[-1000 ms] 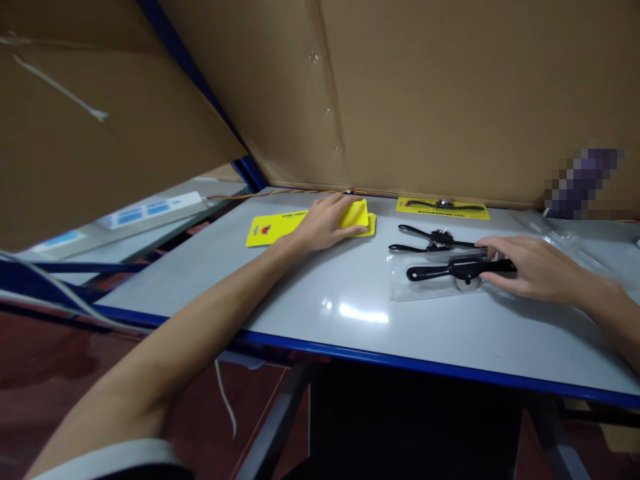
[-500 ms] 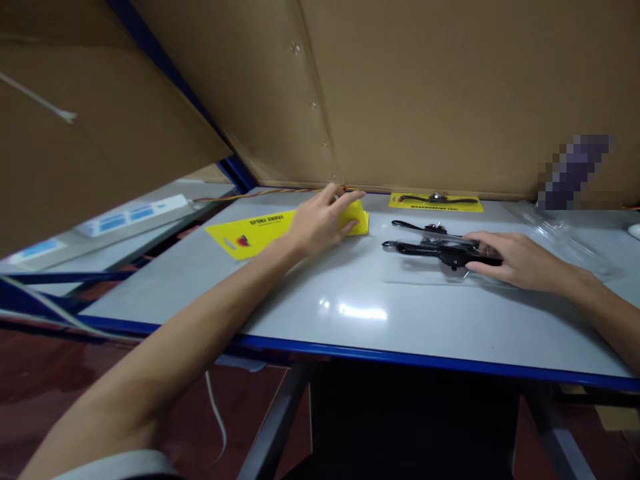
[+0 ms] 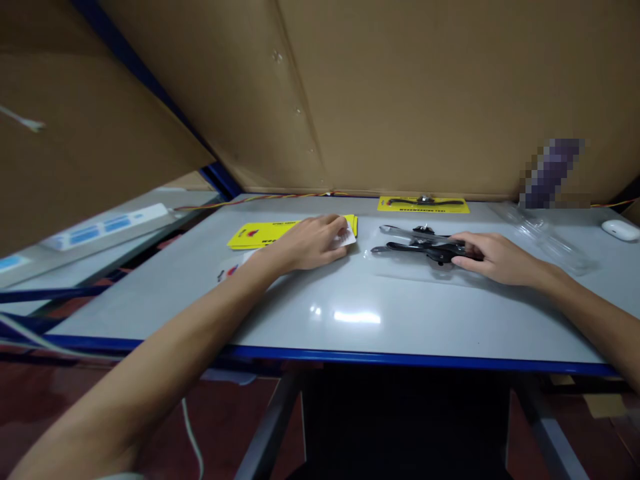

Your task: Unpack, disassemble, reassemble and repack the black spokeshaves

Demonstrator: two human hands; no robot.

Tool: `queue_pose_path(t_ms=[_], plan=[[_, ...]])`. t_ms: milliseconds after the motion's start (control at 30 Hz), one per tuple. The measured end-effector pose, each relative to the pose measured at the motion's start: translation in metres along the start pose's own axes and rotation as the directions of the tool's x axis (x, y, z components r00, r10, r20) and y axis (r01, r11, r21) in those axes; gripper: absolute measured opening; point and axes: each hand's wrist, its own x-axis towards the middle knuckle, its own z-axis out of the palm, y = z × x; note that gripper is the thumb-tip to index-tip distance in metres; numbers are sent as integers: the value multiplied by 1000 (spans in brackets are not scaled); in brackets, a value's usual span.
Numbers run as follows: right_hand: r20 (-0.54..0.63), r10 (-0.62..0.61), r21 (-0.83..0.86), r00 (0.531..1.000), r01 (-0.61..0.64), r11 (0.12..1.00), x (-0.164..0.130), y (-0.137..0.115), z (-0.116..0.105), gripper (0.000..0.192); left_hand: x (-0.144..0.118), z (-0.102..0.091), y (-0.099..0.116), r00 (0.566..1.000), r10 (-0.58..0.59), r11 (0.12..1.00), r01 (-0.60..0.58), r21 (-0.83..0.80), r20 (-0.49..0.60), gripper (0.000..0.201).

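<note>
Nearest us on the grey worktop [image 3: 360, 303], our left hand [image 3: 305, 243] lies flat, fingers closed over a card [image 3: 345, 238] whose white underside shows at the fingertips, just in front of the stack of yellow cards [image 3: 260, 233] toward the left edge. Our right hand [image 3: 493, 257] pinches one handle of the black tool [image 3: 425, 248], which rests on a clear plastic sleeve [image 3: 400, 267] mid-worktop. Along the far edge lies a packaged tool on its yellow card [image 3: 423, 204], with a white mouse [image 3: 620, 230] at the far right corner.
</note>
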Motion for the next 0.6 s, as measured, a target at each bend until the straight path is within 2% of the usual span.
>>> queue_pose_path(t_ms=[100,200,267,333,600], plan=[[-3,-3,-3,1000,3,1000,0,0,0,63,0,-2,3,1000,-21,1000,21,3,-1,39],[-3,-12,-5,1000,12,1000,0,0,2,61,-1,-5,13,989,38,999,-38,3,-143,48],[-10,-23,-3,1000,23,1000,0,-2,3,60,-3,-6,19,964,94,995,-95,7,-250,53],[-12,-36,-1,999,36,999,-1,-4,5,60,-4,-6,23,939,150,988,-156,5,-309,54],[10,-56,-13,998,56,998,-1,-11,6,66,-5,-2,15,904,308,930,-352,-108,-297,43]])
